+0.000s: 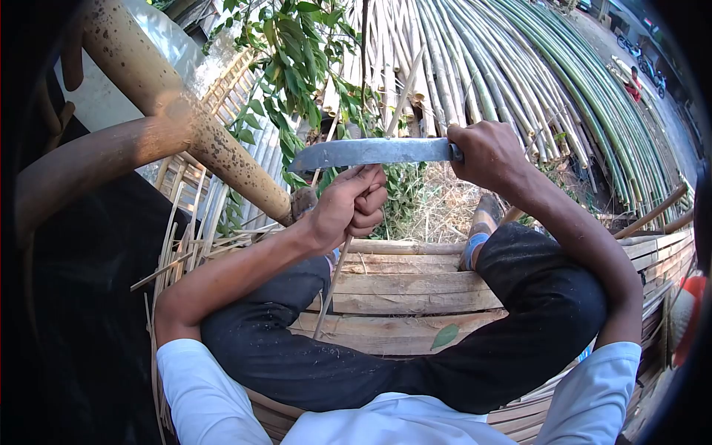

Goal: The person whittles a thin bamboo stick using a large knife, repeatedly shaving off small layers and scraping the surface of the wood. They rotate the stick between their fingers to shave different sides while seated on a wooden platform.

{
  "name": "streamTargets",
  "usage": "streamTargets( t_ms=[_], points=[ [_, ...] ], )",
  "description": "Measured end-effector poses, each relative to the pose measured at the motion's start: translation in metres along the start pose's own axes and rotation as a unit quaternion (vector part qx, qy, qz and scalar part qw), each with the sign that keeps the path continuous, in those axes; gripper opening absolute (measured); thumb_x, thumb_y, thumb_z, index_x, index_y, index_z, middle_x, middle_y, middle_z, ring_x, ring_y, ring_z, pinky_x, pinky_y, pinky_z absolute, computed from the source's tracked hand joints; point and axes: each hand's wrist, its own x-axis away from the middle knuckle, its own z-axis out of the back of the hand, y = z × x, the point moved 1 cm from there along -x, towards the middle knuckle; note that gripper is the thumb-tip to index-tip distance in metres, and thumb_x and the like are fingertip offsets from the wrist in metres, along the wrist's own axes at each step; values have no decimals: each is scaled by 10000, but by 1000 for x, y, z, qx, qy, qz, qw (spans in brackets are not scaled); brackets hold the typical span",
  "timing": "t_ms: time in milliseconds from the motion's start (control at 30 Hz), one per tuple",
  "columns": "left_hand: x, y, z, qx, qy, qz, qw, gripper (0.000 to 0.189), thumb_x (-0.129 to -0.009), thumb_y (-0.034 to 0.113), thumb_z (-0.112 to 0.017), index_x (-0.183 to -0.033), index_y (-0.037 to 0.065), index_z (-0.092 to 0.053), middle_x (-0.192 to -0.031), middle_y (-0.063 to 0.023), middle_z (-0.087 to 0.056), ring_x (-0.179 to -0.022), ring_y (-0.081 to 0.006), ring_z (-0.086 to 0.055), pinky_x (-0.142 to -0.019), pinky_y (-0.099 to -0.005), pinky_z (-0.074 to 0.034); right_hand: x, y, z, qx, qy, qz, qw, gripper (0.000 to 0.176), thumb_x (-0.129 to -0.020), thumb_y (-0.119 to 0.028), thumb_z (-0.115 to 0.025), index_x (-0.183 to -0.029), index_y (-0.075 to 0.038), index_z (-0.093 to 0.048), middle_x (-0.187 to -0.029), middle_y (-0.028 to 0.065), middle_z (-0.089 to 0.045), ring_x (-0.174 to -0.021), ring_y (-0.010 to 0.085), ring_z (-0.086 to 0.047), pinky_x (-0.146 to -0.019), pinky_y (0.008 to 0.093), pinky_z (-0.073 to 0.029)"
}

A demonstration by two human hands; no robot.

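On my feed the setting is an outdoor yard. The person sits with knees drawn up on a stack of flat split planks [400, 297], pale and layered, with a single green leaf [445, 336] lying on the near boards. Beyond the stack a great spread of long bamboo poles [519, 67] fans away, green ones to the right and dry pale ones nearer the middle, and a leafy branch [297, 59] hangs over the left part. A thick, spotted pole [185, 119] slants across the upper left. Far off at the top right I make out someone in red [633, 83]. The left hand [348, 204] is curled tight around a thin bamboo strip [330, 289], which runs from between the knees up past the knife. The right hand [486, 152] is fisted on the handle of a knife [371, 152], whose blade lies level, pointing left, just above the left hand and across the strip
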Motion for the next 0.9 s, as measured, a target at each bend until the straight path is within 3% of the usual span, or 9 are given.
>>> streamTargets(
  t_ms=[367,467,600,633,700,767,800,900],
  points=[
    [0,-1,1,2,-4,10,1000,303,-1009,381,-282,-799,168,-326,-565,65,-223,-414,-40,-171,-369,-209,-125,6,16,0,19,35,-5,999,79,-687,-121,-641,-711,-48,-654,-536,120,-586,-494,277,-609,-517,404,-486],
    [3,-4,2,0,-5,14,1000,311,-1009,388,-281,-801,161,-327,-566,63,-223,-418,-40,-171,-368,-210,-128,5,44,-2,-62,34,-164,984,127,-750,-136,-614,-761,-29,-681,-556,133,-607,-491,258,-614,-528,384,-493],
    [4,-6,-1,-10,-49,-1,999,315,-1010,391,-276,-826,145,-343,-583,58,-234,-433,-38,-191,-362,-197,-145,16,59,5,-123,18,-256,959,195,-802,-176,-604,-720,-3,-641,-511,62,-566,-437,155,-543,-460,317,-443],
    [3,-7,-5,-8,-51,-1,999,315,-1010,391,-276,-826,145,-343,-583,58,-234,-433,-38,-191,-362,-197,-145,21,60,3,-271,11,-330,904,199,-819,-182,-601,-705,-19,-600,-513,23,-526,-425,128,-495,-439,298,-406],
    [2,-5,-15,-70,-19,6,997,335,-1008,401,-264,-831,128,-341,-596,43,-250,-441,-45,-182,-380,-208,-145,27,64,-5,-548,20,-416,725,228,-854,-192,-597,-692,-79,-482,-538,-56,-416,-409,64,-372,-397,250,-304],
    [-1,-6,-14,-83,12,-7,996,325,-1011,388,-272,-852,121,-365,-610,48,-261,-455,-42,-191,-390,-199,-163,29,65,-11,-632,48,-398,664,254,-856,-232,-613,-675,-118,-477,-505,-96,-336,-383,31,-288,-381,219,-229],
    [-5,-9,-9,-83,31,-3,996,317,-1011,381,-281,-861,118,-376,-612,52,-260,-464,-38,-196,-395,-195,-172,28,63,-9,-631,47,-395,666,254,-856,-232,-613,-675,-118,-477,-505,-96,-336,-383,31,-288,-381,219,-229],
    [-8,-12,1,-89,32,10,996,310,-1012,368,-297,-928,97,-422,-643,56,-280,-508,-32,-236,-432,-177,-220,22,46,-1,-564,9,-309,766,278,-877,-250,-622,-708,-56,-516,-535,-51,-426,-433,38,-354,-414,240,-283]
  ],
)
